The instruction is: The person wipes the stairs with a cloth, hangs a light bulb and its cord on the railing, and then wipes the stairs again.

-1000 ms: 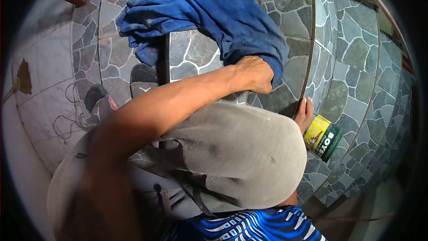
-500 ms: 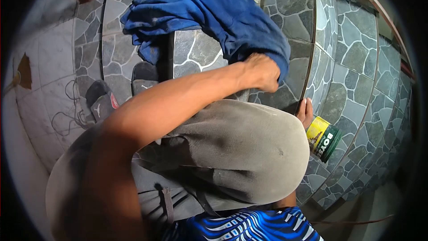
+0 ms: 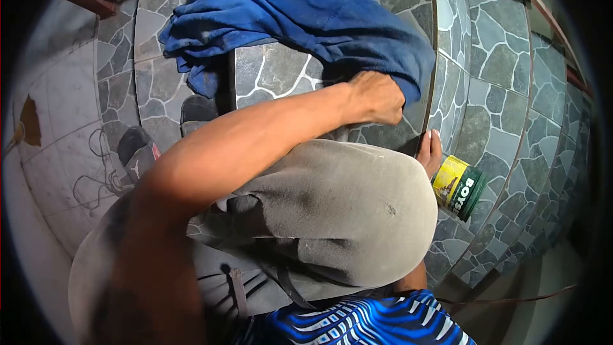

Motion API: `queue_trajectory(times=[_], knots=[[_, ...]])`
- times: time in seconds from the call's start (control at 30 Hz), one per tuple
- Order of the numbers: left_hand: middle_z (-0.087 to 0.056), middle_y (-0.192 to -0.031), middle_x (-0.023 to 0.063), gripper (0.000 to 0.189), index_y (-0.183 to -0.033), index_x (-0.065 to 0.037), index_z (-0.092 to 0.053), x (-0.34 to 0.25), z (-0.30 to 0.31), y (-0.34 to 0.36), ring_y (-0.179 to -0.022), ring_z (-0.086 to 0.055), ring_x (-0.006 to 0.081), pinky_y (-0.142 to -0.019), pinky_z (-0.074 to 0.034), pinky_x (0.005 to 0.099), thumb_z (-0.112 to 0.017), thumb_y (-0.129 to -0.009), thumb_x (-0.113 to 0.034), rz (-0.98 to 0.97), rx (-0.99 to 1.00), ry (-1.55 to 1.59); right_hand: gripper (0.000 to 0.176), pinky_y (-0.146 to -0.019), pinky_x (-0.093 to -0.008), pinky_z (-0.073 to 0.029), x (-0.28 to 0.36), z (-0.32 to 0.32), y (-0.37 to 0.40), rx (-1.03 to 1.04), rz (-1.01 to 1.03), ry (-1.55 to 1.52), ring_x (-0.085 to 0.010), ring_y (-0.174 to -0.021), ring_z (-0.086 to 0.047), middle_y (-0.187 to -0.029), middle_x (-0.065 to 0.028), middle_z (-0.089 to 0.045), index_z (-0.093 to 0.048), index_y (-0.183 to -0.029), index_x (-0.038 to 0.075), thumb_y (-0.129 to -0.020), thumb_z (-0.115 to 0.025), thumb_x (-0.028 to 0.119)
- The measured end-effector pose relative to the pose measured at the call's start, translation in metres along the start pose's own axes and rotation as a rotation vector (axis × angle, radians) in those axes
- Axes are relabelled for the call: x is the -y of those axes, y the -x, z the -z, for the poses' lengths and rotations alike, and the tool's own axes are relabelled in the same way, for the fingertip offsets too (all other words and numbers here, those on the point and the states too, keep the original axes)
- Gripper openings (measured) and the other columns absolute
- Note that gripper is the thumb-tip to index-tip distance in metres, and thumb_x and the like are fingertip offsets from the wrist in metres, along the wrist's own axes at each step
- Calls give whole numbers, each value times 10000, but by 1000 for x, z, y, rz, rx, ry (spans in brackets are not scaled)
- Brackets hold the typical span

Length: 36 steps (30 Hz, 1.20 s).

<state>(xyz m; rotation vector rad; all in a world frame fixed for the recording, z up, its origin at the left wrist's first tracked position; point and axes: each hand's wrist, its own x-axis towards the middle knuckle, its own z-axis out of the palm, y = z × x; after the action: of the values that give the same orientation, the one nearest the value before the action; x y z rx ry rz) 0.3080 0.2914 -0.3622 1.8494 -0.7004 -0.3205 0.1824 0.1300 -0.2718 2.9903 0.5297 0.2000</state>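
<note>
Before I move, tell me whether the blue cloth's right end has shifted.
Yes: the blue cloth's right end has moved rightward, now much nearer the step's dark edge strip.

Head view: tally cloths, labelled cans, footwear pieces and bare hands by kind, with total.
Blue cloth: 1
Yellow-and-green can: 1
Dark footwear: 2, one partly behind the arm
Bare hands: 2, left hand and right hand
Total: 6

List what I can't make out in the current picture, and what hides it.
All in the head view:
Left hand: fingertips curled out of sight under its back, at the blue cloth.
Right hand: wrist hidden by the knee.
Blue cloth: far end cut off by the top edge.
Can: label's end curves out of sight.
</note>
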Motion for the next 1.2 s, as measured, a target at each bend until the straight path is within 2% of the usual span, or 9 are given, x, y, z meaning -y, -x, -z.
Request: queue_trajectory(times=[0.1, 0.23, 0.37, 0.47, 0.6, 0.7, 1.0, 1.1, 1.2], knots=[[-677, -830, 231, 155, -724, 4, -669, 14, -12, -2, -822, -675, 380, -782, -532, 444, -623, -686, -139, -282, -345, -83, 845, -1070, -512, -292, 1, -1, -2, -10, -13, -3, -445, -1306, -357, -1398, -293, -347, -336, -1396, -69, -712, -759, 191], [-662, -984, 229, 277, -901, 14, -659, 0, 24, -9, -929, -645, 373, -867, -500, 403, -657, -656, -115, 154, 160, 19, 850, -1064, -510, -297, 5, 1, 3, -2, -47, -53, -447, -1307, -356, -1397, -291, -347, -336, -1396, -67, -704, -760, 184], [-666, -905, 223, 249, -899, 17, -671, 32, -38, -17, -858, -651, 337, -803, -515, 412, -615, -695, -115, -446, -764, -274, 853, -1061, -517, -297, 2, -3, 0, -14, -34, -27, -444, -1308, -356, -1400, -289, -345, -335, -1397, -68, -702, -762, 181], [-627, -1123, 233, 430, -1076, 32, -625, 7, 27, -3, -1014, -609, 358, -912, -474, 419, -606, -671, -111, 128, 184, -29, 852, -1064, -520, -295, 5, 0, 2, 2, -34, -48, -449, -1310, -353, -1400, -291, -343, -339, -1394, -71, -696, -764, 172], [-622, -1098, 210, 446, -1085, 32, -599, 35, -22, 12, -994, -603, 356, -909, -472, 415, -609, -676, -145, -517, -633, -320, 855, -1073, -517, -289, 1, 2, -1, 6, -20, -11, -457, -1312, -348, -1402, -294, -338, -338, -1396, -71, -692, -766, 157], [-514, -1357, 223, 629, -1267, 8, -558, 10, 20, 5, -1272, -481, 355, -1102, -340, 420, -649, -666, -156, -39, 308, -232, 855, -1076, -515, -290, 19, 9, -5, 12, -67, -29, -452, -1314, -347, -1404, -292, -336, -333, -1400, -71, -705, -768, 168], [-581, -1246, 229, 525, -1167, 6, -612, 55, -34, 12, -1195, -528, 370, -1061, -374, 426, -625, -665, -148, -380, -476, -364, 835, -1074, -515, -291, 6, -2, -5, -32, -22, -30, -455, -1316, -344, -1411, -305, -327, -333, -1399, -79, -719, -754, 159], [-603, -1227, 199, 508, -1170, -27, -624, -2, 27, 8, -1155, -566, 327, -984, -445, 388, -624, -673, -133, 35, 367, -206, 851, -1079, -516, -286, 20, 3, 2, 10, -90, -36, -455, -1321, -340, -1416, -304, -324, -323, -1404, -79, -707, -756, 146], [-610, -1122, 187, 542, -1208, -34, -568, 51, -28, 17, -1027, -588, 337, -907, -468, 414, -622, -673, -111, -347, -427, -339, 860, -1087, -518, -277, 16, 4, -3, 13, -84, -31, -453, -1326, -336, -1423, -301, -318, -313, -1412, -75, -703, -755, 132]])
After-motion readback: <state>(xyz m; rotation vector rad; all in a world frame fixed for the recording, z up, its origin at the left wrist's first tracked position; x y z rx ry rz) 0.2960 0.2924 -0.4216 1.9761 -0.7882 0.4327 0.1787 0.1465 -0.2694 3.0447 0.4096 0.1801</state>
